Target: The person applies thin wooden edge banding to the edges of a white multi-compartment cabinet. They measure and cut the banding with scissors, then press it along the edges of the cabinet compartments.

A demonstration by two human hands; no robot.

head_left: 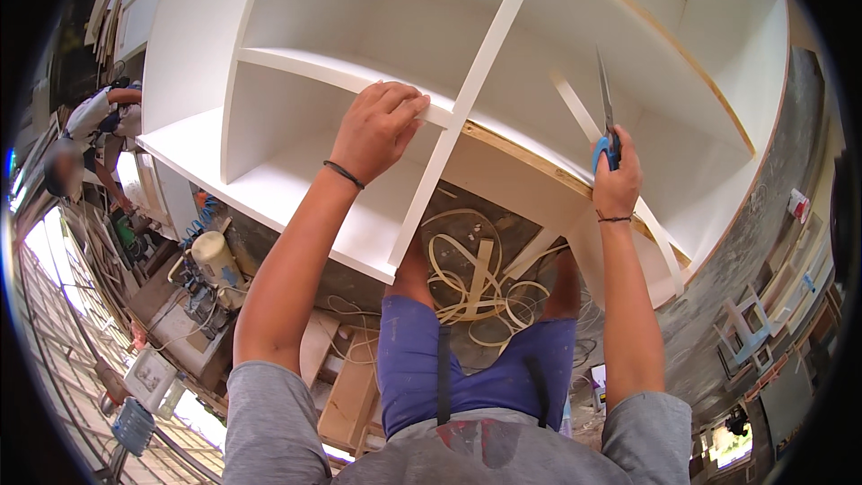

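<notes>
A large white cabinet carcass (180, 45) with open compartments stands in front of me. My left hand (377, 130) grips the front edge of a horizontal shelf (301, 68), close to the vertical divider (496, 31), with fingers curled over the edge. Held in my right hand (620, 178) is a pair of scissors (606, 94) with blue handles and long blades pointing up and away. A pale, thin edging strip (577, 108) passes by that same hand, one end rising beside the blades and the rest trailing below the wrist. Bare wood shows on the shelf edge (530, 157) right of the divider.
Loose coils of pale edging strip (476, 292) lie on the floor between my legs. At left stand a compressor-like machine with a cream tank (215, 260) and another person (90, 130) bending. Wooden boards (350, 391) lie near my left leg; white frames (752, 328) stand at right.
</notes>
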